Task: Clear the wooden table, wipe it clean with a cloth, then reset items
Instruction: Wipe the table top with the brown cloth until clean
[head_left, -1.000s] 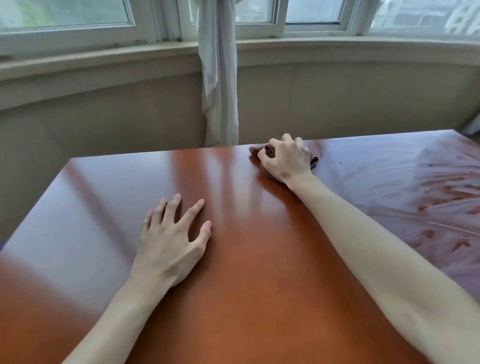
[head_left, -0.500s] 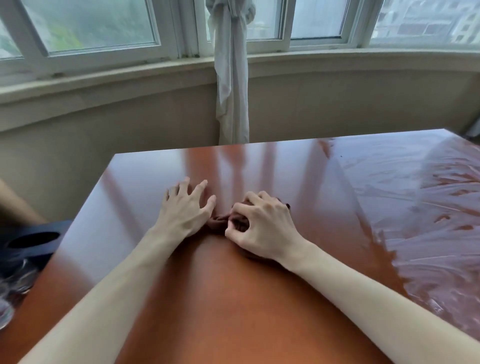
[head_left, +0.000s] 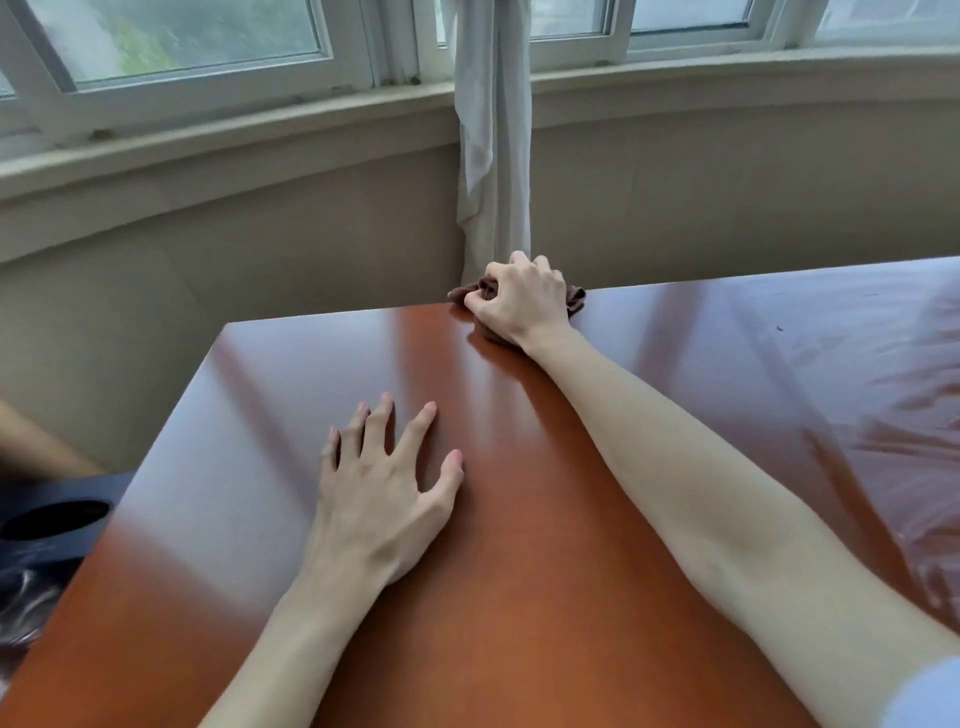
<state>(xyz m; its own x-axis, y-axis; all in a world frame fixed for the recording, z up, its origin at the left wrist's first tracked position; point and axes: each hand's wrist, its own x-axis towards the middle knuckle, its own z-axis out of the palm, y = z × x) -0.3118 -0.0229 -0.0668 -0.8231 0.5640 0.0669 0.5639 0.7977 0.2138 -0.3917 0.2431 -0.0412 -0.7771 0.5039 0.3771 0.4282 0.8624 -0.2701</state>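
The cloth (head_left: 574, 299), soft and bunched, is gripped by the right hand (head_left: 522, 299) at the desk's (head_left: 519, 597) far edge; the left hand (head_left: 382, 499) is pressed flat, fingers spread.

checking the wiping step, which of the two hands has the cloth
The right hand, at the table's far edge, grips the bunched brown cloth. The left hand rests flat, holding nothing.

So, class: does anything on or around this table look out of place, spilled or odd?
Yes. The right side of the wooden table carries wet, streaky smears, unlike its even left side. The right hand grips the bunched cloth at the far edge.
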